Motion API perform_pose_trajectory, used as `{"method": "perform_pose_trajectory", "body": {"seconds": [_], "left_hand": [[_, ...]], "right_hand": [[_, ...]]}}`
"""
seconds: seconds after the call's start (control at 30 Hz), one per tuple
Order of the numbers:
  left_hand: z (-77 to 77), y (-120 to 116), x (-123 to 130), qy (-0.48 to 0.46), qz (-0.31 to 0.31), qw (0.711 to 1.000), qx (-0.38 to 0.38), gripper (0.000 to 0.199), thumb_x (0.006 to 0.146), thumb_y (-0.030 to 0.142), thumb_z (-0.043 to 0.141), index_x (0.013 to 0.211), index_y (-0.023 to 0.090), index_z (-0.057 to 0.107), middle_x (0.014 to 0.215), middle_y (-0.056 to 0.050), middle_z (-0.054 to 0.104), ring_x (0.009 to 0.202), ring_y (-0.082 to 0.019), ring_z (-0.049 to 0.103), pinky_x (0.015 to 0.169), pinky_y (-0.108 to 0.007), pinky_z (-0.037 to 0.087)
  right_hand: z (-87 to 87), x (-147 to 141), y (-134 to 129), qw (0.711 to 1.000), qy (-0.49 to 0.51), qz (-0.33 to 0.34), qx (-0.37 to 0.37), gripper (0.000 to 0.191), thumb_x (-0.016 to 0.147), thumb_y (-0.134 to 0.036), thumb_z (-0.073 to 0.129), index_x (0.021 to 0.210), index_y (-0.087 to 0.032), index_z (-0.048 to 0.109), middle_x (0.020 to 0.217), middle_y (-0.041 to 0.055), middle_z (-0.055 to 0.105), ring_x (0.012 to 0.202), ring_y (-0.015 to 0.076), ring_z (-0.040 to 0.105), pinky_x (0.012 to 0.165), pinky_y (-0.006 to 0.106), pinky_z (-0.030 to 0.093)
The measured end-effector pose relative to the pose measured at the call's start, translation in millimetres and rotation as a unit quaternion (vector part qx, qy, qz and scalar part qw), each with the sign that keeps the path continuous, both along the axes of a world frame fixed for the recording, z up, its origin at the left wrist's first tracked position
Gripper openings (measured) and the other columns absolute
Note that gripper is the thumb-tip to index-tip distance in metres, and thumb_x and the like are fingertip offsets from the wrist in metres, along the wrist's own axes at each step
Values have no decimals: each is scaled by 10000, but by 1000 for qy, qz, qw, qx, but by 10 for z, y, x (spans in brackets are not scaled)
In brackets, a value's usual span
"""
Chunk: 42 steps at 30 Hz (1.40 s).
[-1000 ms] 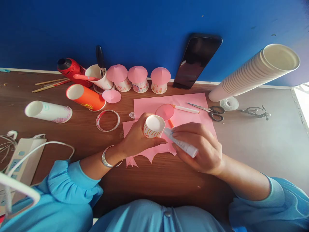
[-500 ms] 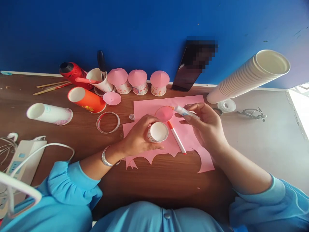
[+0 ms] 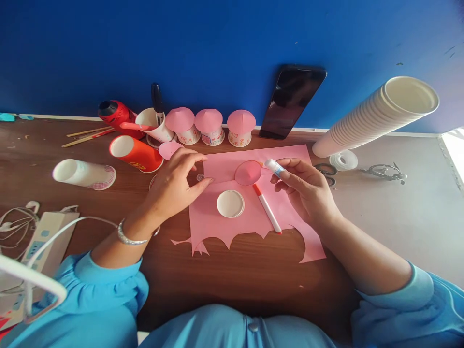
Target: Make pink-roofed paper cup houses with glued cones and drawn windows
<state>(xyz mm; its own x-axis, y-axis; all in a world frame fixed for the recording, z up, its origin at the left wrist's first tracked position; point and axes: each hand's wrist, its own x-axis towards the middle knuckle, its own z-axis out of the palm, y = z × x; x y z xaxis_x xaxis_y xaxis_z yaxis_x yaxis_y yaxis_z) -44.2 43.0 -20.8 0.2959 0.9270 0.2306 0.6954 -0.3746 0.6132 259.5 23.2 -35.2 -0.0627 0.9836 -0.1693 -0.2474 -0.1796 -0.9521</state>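
Observation:
My left hand is open, thumb and fingers apart, with nothing between them. It hovers just in front of a small pink paper cone and partly covers it. My right hand grips a small white and blue glue stick over the pink paper sheet. On that sheet a short white paper cup stands with its open top facing up. Behind the cup lies a pink paper disc with an orange edge. A white marker with a red cap rests beside the cup.
Several small cups with pink cone roofs line the blue wall. Left are an orange cup, a white cup and a power strip. A phone, a tall cup stack and scissors are at right.
My left hand has let go of the short cup, which now stands on the pink sheet, and has moved left and up. My right hand still holds the glue stick.

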Motion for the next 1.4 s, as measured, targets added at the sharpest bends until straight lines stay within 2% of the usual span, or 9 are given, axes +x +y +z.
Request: {"method": "perform_pose_trajectory", "body": {"seconds": [0.1, 0.2, 0.33, 0.47, 0.6, 0.9, 1.0, 1.17, 1.4], "left_hand": [[-16, 90, -106, 85, -14, 995, -40, 270, 839, 396, 779, 1073, 264, 752, 1119, -82, 710, 901, -266, 674, 858, -408, 551], [-47, 98, -117, 96, -17, 994, -47, 136, 896, 356, 712, 973, 250, 750, 980, -69, 747, 821, -252, 690, 792, -389, 550], [20, 17, 10, -92, 22, 992, -87, 216, 903, 356, 750, 1060, 233, 669, 994, -51, 779, 907, -220, 747, 814, -340, 585], [114, -91, 177, -283, 26, 943, -173, 358, 898, 381, 783, 1192, 222, 656, 1072, -63, 784, 1038, -216, 754, 910, -344, 609], [154, -164, 273, -347, 29, 910, -226, 294, 920, 368, 770, 1174, 234, 708, 1158, -67, 769, 1131, -207, 722, 1002, -342, 595], [325, -290, 407, -438, -10, 858, -268, 222, 892, 286, 806, 987, 218, 617, 1071, -43, 742, 1024, -223, 776, 973, -400, 636], [316, -333, 452, -428, -14, 861, -273, 249, 855, 292, 846, 991, 218, 651, 997, -35, 766, 967, -189, 768, 887, -320, 647], [266, -372, 497, -412, -11, 863, -291, 198, 846, 324, 855, 946, 222, 718, 927, -27, 795, 833, -155, 743, 673, -241, 625], [246, -388, 518, -405, -11, 873, -274, 232, 808, 363, 883, 930, 218, 749, 959, -47, 831, 860, -200, 791, 708, -297, 670]], "right_hand": [[5, -4, -21, 1000, -15, 13, 15, 221, 863, -324, 811, 1015, -187, 729, 878, 23, 729, 772, 138, 701, 623, 253, 565], [21, -15, -42, 999, -16, 31, 33, 207, 871, -320, 808, 1014, -189, 736, 923, 35, 741, 821, 146, 713, 662, 260, 585], [45, -36, -55, 998, -2, 50, 44, 220, 872, -332, 811, 1025, -190, 742, 956, 44, 750, 848, 162, 723, 703, 290, 611], [59, -55, -80, 997, -5, 50, 53, 183, 905, -322, 790, 1037, -201, 757, 968, 36, 748, 827, 148, 713, 686, 276, 597], [94, -97, -135, 994, -15, 74, 78, 176, 930, -319, 779, 1076, -222, 769, 1029, 41, 757, 834, 138, 708, 686, 263, 604], [210, -192, -309, 983, -54, 117, 128, 237, 935, -299, 771, 1129, -181, 704, 1011, 69, 754, 831, 178, 754, 643, 289, 636], [275, -195, -373, 964, -132, 106, 203, 188, 952, -241, 739, 1129, -190, 703, 1020, 75, 726, 879, 188, 720, 675, 317, 629], [356, -185, -406, 897, -233, 87, 366, 244, 957, -99, 670, 1182, -193, 685, 1035, 96, 721, 947, 215, 707, 771, 378, 617], [367, -200, -417, 835, -333, 58, 434, 313, 971, -82, 616, 1249, -215, 670, 1055, 101, 744, 983, 228, 742, 763, 365, 659]]}}
